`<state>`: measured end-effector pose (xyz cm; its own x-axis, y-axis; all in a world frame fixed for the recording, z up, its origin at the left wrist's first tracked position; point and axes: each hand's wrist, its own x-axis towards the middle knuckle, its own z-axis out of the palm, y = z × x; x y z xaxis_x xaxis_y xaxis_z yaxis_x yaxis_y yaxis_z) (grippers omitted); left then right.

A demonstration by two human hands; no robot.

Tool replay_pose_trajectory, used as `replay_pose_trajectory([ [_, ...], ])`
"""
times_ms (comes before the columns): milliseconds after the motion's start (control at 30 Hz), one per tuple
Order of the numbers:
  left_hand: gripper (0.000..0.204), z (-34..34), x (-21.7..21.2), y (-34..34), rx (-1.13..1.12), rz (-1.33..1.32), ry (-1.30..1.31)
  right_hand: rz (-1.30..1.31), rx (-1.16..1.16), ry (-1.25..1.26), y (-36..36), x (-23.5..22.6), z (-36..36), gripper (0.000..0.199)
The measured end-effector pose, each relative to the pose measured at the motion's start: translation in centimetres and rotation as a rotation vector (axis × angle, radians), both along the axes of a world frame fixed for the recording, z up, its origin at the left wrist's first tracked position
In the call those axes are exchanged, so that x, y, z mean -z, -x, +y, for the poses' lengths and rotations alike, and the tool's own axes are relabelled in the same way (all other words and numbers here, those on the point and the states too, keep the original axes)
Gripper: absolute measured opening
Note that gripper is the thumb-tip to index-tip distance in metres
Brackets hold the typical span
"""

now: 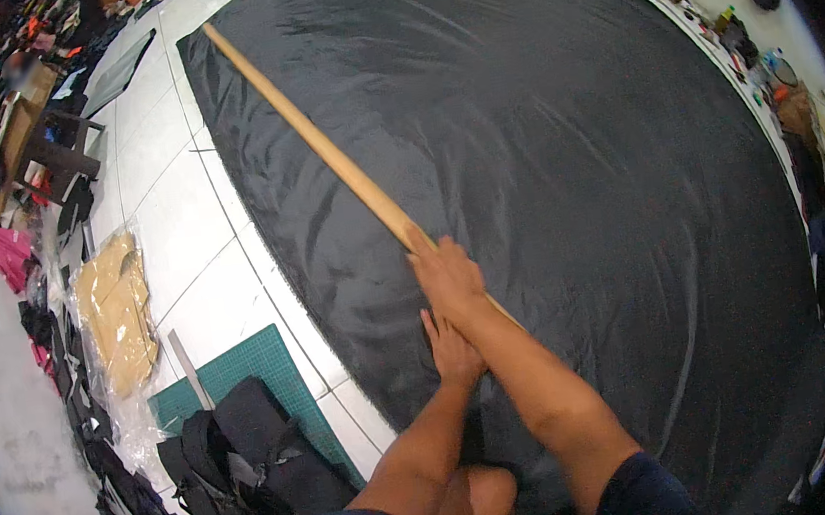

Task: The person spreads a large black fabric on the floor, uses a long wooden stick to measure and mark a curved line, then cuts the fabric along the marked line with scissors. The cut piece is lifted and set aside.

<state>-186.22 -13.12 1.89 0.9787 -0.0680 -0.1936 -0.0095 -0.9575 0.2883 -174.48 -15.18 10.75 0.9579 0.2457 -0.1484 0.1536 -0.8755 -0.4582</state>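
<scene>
Right hand (447, 274) over wooden pole (320, 146), cannot tell if gripping; left hand (455, 354) open on black sheet (614, 166). Pole points eleven o'clock: best press evenly, keep sheet flat.

The floor (160, 199) is white tile with dark joints, brightly lit; a pale wall (14, 480), dark-marked in places, rises at left; another pale wall (796, 31) stands at right; dark wooden furniture (65, 158) sits upper left, near heaped clutter (37, 35).
</scene>
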Motion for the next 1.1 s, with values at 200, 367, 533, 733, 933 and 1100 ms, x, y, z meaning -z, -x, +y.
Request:
replay_pose_trajectory([
  [200,0.082,-1.1,-0.3,-0.4,-0.106,0.07,-0.053,0.07,-0.057,-0.118,-8.5,0.0,2.1,0.051],
  [367,0.089,-2.1,-1.7,-0.7,-0.168,0.005,0.043,-0.08,0.017,0.014,-7.2,0.9,-9.6,0.05],
  [533,0.09,-1.9,-3.6,-1.8,-0.196,0.058,0.131,-0.23,0.08,0.2,-3.2,3.4,-25.0,0.054],
  [733,0.08,-8.2,-5.6,-11.5,-0.121,-0.215,0.242,-0.172,0.275,0.348,-4.8,3.6,-38.7,0.052],
  [933,0.079,-18.7,-1.1,-21.4,-0.141,-0.292,0.026,-0.201,0.363,0.371,-13.8,3.9,-43.5,0.05],
  [1100,0.081,-19.2,-1.2,-20.9,-0.146,-0.159,0.073,-0.159,0.436,0.483,-22.2,3.4,-51.5,0.05],
])
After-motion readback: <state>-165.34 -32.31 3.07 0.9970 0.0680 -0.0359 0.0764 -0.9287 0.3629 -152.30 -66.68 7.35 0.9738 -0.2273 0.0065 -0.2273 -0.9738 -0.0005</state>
